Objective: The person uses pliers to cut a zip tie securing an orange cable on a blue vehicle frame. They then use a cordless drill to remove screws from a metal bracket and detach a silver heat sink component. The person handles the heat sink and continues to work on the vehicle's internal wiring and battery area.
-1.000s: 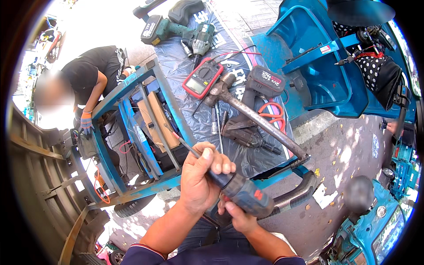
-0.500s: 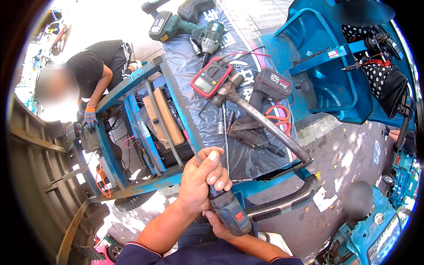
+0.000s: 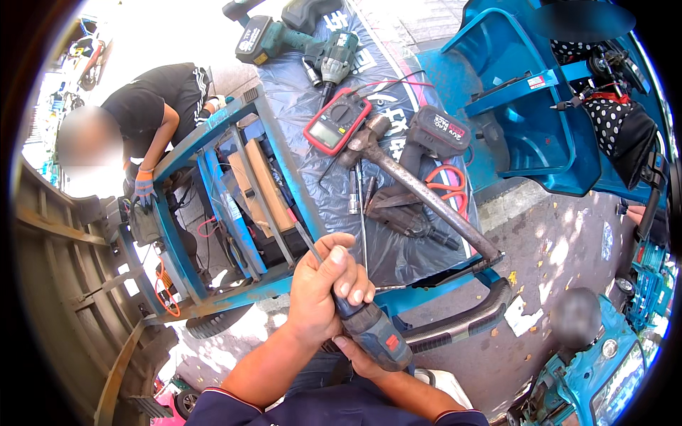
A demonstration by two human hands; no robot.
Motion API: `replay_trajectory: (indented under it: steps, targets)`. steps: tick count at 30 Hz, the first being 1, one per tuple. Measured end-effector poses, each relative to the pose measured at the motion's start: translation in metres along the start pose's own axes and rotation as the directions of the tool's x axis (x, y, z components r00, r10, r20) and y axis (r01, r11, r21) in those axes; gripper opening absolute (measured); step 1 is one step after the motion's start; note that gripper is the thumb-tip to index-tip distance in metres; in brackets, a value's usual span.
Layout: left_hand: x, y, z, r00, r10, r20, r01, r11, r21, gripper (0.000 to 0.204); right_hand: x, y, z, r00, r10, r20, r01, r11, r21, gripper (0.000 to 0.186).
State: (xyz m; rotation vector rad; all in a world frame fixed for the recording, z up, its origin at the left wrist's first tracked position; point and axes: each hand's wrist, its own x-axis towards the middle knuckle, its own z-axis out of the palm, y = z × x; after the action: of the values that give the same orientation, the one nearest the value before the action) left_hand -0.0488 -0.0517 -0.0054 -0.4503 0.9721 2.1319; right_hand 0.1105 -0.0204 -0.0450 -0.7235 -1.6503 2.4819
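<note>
A dark cordless drill (image 3: 376,336) with a red switch points a long metal bit (image 3: 310,245) up and left. My left hand (image 3: 327,287) is closed round its front end and the bit. My right hand (image 3: 357,358) grips it lower down, fingers mostly hidden behind the tool. Just beyond lie a long steel hammer (image 3: 433,197), a red multimeter (image 3: 330,124), orange-handled cutters or pliers (image 3: 449,192), sockets (image 3: 354,199) and power tools (image 3: 334,58) on a plastic sheet (image 3: 288,96).
A blue steel frame (image 3: 307,213) holds batteries and wooden boards at left. Beyond it a co-worker (image 3: 160,96) bends, gloved hand on the frame. A tilted metal body panel (image 3: 60,255) stands at lower left; blue vehicle bodies (image 3: 533,142) are at right, with another person's leg behind.
The drill has swung more upright in my hands since a second ago, its rear end moving down and left; it barely moved in the last half second. The view has shifted slightly.
</note>
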Motion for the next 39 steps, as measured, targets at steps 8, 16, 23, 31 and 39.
replay_trajectory:
  steps: [8, 16, 23, 31, 39]
  targets:
    - [0.011, 0.002, 0.001, 1.000, 0.005, 0.006, -0.005, 1.000, 0.014, 0.050, -0.008, 0.022, -0.003, 0.986, 0.115, 0.122, -0.147, 0.942, 0.301, 0.013]
    - [0.019, -0.006, 0.018, 0.985, 0.028, -0.172, -0.013, 0.996, 0.088, 0.053, -0.008, 0.012, -0.005, 0.977, 0.199, 0.073, -0.212, 0.925, 0.315, 0.013]
    - [0.098, 0.009, -0.063, 0.972, -0.189, -0.137, 0.215, 0.496, 0.841, 0.044, -0.020, 0.014, -0.023, 0.985, 0.169, 0.037, -0.172, 0.937, 0.305, 0.025]
    - [0.106, -0.016, -0.042, 0.973, 0.207, 0.104, -0.048, -0.260, 0.964, 0.034, -0.014, 0.005, -0.043, 0.980, 0.188, -0.060, -0.151, 0.912, 0.381, 0.060]
    - [0.128, 0.007, -0.027, 0.946, -0.030, 0.322, -0.306, -0.402, 0.863, 0.057, -0.012, 0.004, -0.050, 0.977, 0.207, -0.050, -0.179, 0.924, 0.338, 0.062]
